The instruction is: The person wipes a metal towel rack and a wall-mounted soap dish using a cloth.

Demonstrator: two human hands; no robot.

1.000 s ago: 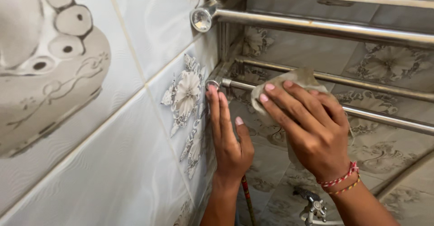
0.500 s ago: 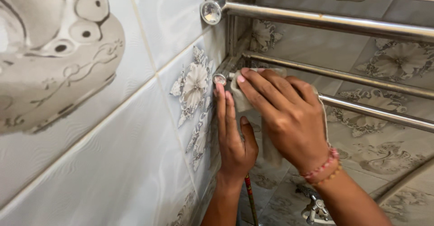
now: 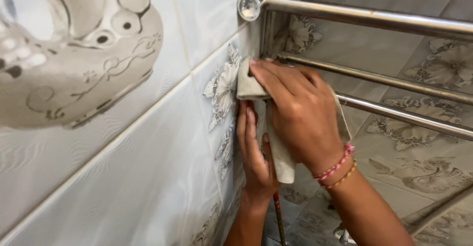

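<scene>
Cloth (image 3: 283, 157): pale beige-grey, soft and creased; bunched at the top against the wall end of a metal rail, long axis running up and down, loose tail hanging below the right hand.
Cloth position: at the corner where the tiled wall meets the rack, upper end pressed to the tile beside the flower pattern, lower end dangling free between the two wrists.
Right hand (image 3: 295, 118): laid flat over the cloth, fingers stretched leftward toward the wall and only slightly curled, pinning the fabric to the rail end; palm covers most of the upper fold.
Left hand (image 3: 253, 152): below and just left of the right, fingers straight and pointing up, flat against the tile; fingertips touch the lower edge of the bunched cloth; nothing gripped.
Bracelets (image 3: 337, 169): red and white beaded bands plus a thin multicoloured one, on the right wrist.
Rails (image 3: 394, 81): shiny steel bars running rightward and slightly down from the wall, stacked one above another; the second one down meets the cloth.
End cap (image 3: 249, 5): round chrome knob on the upper rail, above the hands.
Wall tile (image 3: 148, 167): glossy pale blue-white, grey flower motif (image 3: 221, 91) just left of the cloth.
Red stick (image 3: 278, 221): thin, upright, below the hands.
</scene>
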